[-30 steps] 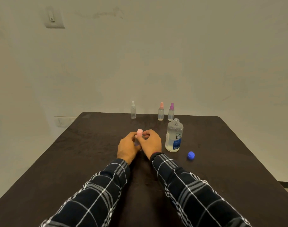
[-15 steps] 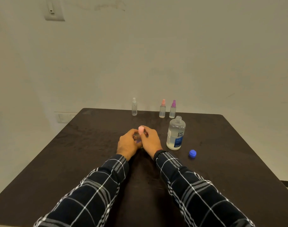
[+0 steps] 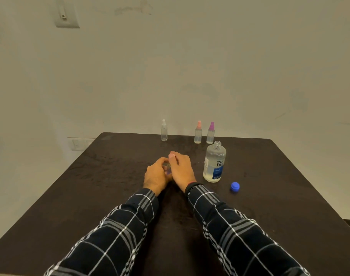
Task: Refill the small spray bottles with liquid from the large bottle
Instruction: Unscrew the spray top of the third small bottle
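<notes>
The small spray bottle (image 3: 167, 168) in work stands at the centre of the desk (image 3: 90, 186), enclosed between both hands, with its long axis upright. The left grip (image 3: 157, 174) is wrapped round the bottle body and steadies it. The right grip (image 3: 181, 167) pinches the pink spray head (image 3: 171, 155) from above. Whether the head is being loosened or tightened cannot be determined, and the fingers hide the fill level. The large bottle (image 3: 214, 164) stands upright at 3 o'clock from the right grip, near but not touching, with its neck uncapped. Its blue cap (image 3: 235, 186) lies on the desk at 4 o'clock from it. The right grip is the nearer one to the large bottle, so any pour is judged to fall to that hand while the left grip holds the small bottle vertical. Three further bottles stand at 12 o'clock along the far edge, well apart from the hands: a clear-topped bottle (image 3: 164, 130), a peach-topped bottle (image 3: 198, 132) and a purple-topped bottle (image 3: 210, 133).
</notes>
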Tool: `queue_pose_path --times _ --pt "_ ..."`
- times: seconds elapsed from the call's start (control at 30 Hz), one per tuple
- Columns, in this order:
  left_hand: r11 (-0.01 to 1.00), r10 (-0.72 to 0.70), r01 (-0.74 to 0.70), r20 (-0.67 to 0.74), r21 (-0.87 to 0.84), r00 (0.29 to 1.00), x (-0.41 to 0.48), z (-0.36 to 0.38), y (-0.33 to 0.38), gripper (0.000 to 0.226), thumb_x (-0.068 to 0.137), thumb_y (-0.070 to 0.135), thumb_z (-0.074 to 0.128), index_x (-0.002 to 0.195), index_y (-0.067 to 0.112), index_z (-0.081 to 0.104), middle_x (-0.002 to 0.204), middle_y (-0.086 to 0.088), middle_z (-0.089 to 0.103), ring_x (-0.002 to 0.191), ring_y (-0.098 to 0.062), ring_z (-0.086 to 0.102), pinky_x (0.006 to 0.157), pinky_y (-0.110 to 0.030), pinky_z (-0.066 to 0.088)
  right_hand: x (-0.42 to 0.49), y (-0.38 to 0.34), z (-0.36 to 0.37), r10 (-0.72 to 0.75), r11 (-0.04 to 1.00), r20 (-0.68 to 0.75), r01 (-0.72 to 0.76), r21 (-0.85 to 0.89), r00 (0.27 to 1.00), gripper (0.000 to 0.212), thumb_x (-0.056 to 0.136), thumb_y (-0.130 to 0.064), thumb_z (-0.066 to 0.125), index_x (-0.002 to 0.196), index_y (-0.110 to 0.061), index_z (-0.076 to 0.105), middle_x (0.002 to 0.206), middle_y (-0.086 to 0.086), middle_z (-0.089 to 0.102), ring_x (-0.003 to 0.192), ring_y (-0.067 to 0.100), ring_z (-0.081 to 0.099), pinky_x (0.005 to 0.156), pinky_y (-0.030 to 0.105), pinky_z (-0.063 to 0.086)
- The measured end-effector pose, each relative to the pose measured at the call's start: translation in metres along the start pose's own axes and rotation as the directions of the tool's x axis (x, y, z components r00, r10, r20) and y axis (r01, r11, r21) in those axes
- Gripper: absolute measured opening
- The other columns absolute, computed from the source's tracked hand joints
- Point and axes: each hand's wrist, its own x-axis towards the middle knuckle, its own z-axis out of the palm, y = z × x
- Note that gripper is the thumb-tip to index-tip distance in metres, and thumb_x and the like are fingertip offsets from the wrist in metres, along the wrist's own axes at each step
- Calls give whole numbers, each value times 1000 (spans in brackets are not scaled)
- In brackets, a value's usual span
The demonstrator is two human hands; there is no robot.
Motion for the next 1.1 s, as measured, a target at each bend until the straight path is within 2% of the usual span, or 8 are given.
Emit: queue_pose_path --times 0.13,0.23,0.37,0.5,0.67,0.87,1.0,1.1 --pt "1000 -20 20 -15 20 1000 0 0 -1 27 96 29 64 123 31 58 105 6 63 98 -16 60 87 -31 50 0 -5 -4 42 997 58 -38 -72 997 81 93 -42 64 158 -29 19 143 1 33 130 19 46 112 35 35" --pt "1000 -21 21 -12 -7 1000 -1 1 -2 19 96 25 63 114 31 59 102 7 64 99 -17 63 87 -32 51 0 -7 -1 34 999 -37 -35 -22 999 88 90 -34 70 158 -31 15 131 -1 43 120 17 52 108 35 42" --pt "1000 -16 17 33 -14 999 1 -1 -2 27 91 25 69 116 28 60 101 4 68 97 -16 65 92 -39 55 1 -4 1 61 997 -220 -49 56 974 58 91 -25 68 141 -27 39 111 -7 61 100 13 62 92 36 55" --pt "1000 -25 25 23 -4 999 2 0 -3 36 91 22 69 125 30 57 105 4 68 99 -16 64 95 -40 54 -4 1 0 22 996 -167 -8 87 986 18 100 -30 54 118 -30 53 118 -5 64 102 12 63 86 30 55" --pt "1000 -16 16 13 15 1000 1 1 -1 25 93 26 67 117 28 57 103 3 66 99 -19 64 95 -40 53 2 -1 -2 -21 999 -93 23 24 995 29 95 -27 62 123 -30 60 125 -2 56 104 11 57 92 27 50" --pt "999 -20 19 43 34 999 2 0 -1 39 90 28 72 126 26 55 110 3 68 103 -18 65 99 -42 54 1 -5 -2 -34 999 -145 37 14 989 30 101 -20 52 128 -28 61 132 -3 55 119 14 54 93 21 42" --pt "999 -38 38 44 -1 998 2 1 -3 41 83 33 78 119 31 57 104 4 69 98 -16 66 93 -42 55 -4 -4 -7 -46 995 -244 66 76 969 25 102 -23 50 125 -29 58 126 -4 61 113 14 59 95 30 50" --pt "998 -48 49 31 -25 998 4 2 -4 44 80 33 81 117 35 58 104 6 71 99 -16 66 95 -43 54 -8 3 -15 13 990 -323 -56 -127 946 21 102 -30 48 122 -28 56 117 -1 66 106 19 63 88 35 52"
